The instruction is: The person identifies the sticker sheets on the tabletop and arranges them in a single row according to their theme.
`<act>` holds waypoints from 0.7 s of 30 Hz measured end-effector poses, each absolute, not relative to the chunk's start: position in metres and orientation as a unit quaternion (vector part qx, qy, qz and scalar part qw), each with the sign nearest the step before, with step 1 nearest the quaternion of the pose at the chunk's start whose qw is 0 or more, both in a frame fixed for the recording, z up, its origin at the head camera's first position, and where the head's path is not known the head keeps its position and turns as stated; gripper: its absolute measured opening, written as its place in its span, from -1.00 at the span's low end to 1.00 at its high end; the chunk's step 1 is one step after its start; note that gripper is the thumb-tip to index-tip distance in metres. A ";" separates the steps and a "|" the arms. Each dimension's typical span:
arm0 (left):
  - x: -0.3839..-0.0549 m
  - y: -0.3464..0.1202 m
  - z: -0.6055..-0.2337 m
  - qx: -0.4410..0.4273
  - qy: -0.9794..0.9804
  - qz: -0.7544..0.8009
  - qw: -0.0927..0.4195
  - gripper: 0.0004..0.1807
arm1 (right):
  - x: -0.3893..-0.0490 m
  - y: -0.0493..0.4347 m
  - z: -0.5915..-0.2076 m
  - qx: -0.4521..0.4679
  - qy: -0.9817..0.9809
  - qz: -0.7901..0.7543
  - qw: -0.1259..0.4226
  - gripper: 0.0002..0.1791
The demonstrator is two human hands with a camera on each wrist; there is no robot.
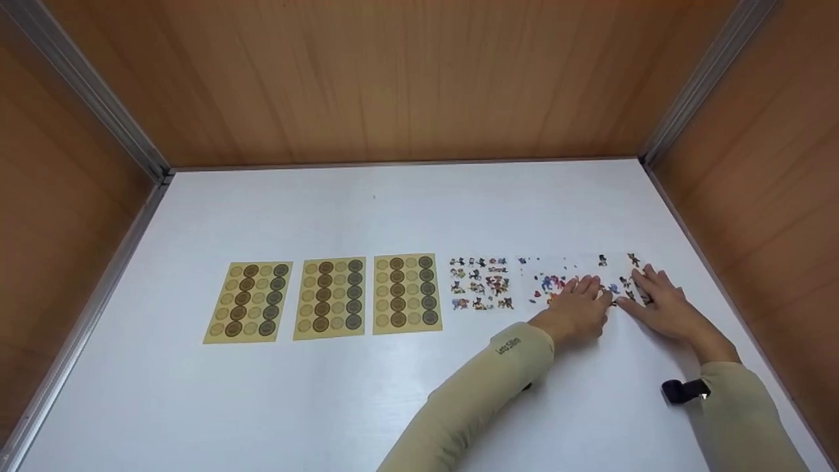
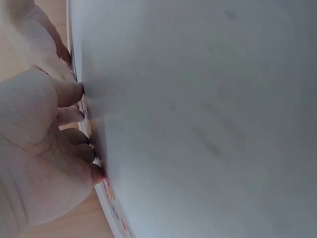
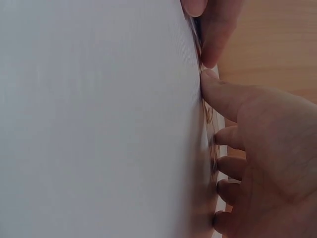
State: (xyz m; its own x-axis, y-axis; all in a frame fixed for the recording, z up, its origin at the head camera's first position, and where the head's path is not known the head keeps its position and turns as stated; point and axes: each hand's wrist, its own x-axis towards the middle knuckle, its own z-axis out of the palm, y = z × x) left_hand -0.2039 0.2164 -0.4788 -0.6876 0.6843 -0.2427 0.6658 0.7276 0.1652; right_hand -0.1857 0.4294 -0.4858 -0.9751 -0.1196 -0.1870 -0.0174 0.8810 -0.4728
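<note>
At the right end of a row of sheets, my right hand [image 1: 663,308] rests with spread fingers on a white sticker sheet [image 1: 613,261] printed with small cartoon figures. Its fingertips [image 3: 230,166] touch down along the sheet. My left hand [image 1: 577,311] lies just left of it, fingers extended over the same sheet and the neighbouring colourful sticker sheet [image 1: 532,275]. In the left wrist view, the left fingertips [image 2: 77,116] press down on the printed surface. Both hands cover parts of these two sheets, and their thumbs come near each other.
Another cartoon sticker sheet [image 1: 482,283] lies to the left. Beyond it are three tan sheets of round stickers: a near one [image 1: 408,294], a middle one [image 1: 329,298] and a far left one [image 1: 248,303]. Wooden panels [image 1: 406,78] enclose the white table [image 1: 341,406].
</note>
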 end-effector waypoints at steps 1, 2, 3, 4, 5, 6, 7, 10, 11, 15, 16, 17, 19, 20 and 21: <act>-0.204 0.217 -0.479 0.368 0.918 0.031 0.145 -0.39 | -0.186 0.429 -0.486 -0.034 0.964 -0.243 0.106 -0.01; -0.204 0.216 -0.479 0.367 0.918 0.029 0.145 -0.38 | -0.186 0.429 -0.486 -0.034 0.964 -0.244 0.105 -0.01; -0.204 0.216 -0.479 0.367 0.918 0.030 0.146 -0.38 | -0.186 0.429 -0.487 -0.034 0.963 -0.245 0.104 -0.01; -0.204 0.216 -0.480 0.367 0.918 0.029 0.145 -0.38 | -0.186 0.429 -0.487 -0.034 0.963 -0.246 0.104 -0.01; -0.205 0.216 -0.480 0.367 0.918 0.027 0.146 -0.38 | -0.186 0.429 -0.488 -0.035 0.963 -0.246 0.105 -0.01; -0.205 0.216 -0.481 0.368 0.918 0.026 0.144 -0.38 | -0.187 0.429 -0.488 -0.035 0.962 -0.248 0.106 0.00; -0.205 0.216 -0.481 0.369 0.918 0.027 0.142 -0.38 | -0.187 0.429 -0.489 -0.035 0.962 -0.248 0.107 0.00; -0.206 0.215 -0.482 0.371 0.919 0.021 0.134 -0.39 | -0.188 0.428 -0.490 -0.039 0.961 -0.251 0.109 0.00; -0.206 0.214 -0.482 0.372 0.919 0.020 0.133 -0.39 | -0.189 0.427 -0.490 -0.041 0.961 -0.252 0.109 0.00; -0.208 0.214 -0.482 0.373 0.919 0.014 0.129 -0.39 | -0.191 0.428 -0.490 -0.039 0.957 -0.266 0.114 -0.01; -0.208 0.214 -0.481 0.374 0.918 0.013 0.129 -0.39 | -0.191 0.428 -0.490 -0.036 0.956 -0.269 0.115 -0.01; -0.208 0.214 -0.480 0.375 0.918 0.013 0.128 -0.39 | -0.191 0.429 -0.490 -0.034 0.955 -0.273 0.114 -0.02; -0.209 0.215 -0.479 0.377 0.917 0.012 0.127 -0.38 | -0.191 0.431 -0.490 -0.029 0.954 -0.278 0.111 -0.03; -0.209 0.215 -0.479 0.378 0.917 0.014 0.128 -0.38 | -0.191 0.431 -0.490 -0.027 0.953 -0.280 0.108 -0.04; -0.209 0.216 -0.479 0.380 0.916 0.014 0.128 -0.38 | -0.190 0.431 -0.490 -0.027 0.953 -0.282 0.106 -0.05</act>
State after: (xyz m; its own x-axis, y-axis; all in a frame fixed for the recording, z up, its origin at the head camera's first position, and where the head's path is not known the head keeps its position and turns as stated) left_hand -0.2090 0.2158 -0.4791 -0.6783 0.7000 -0.2234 0.6927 0.7106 0.1235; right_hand -0.1896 0.4312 -0.4903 -0.9761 -0.1111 -0.1865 0.0081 0.8398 -0.5428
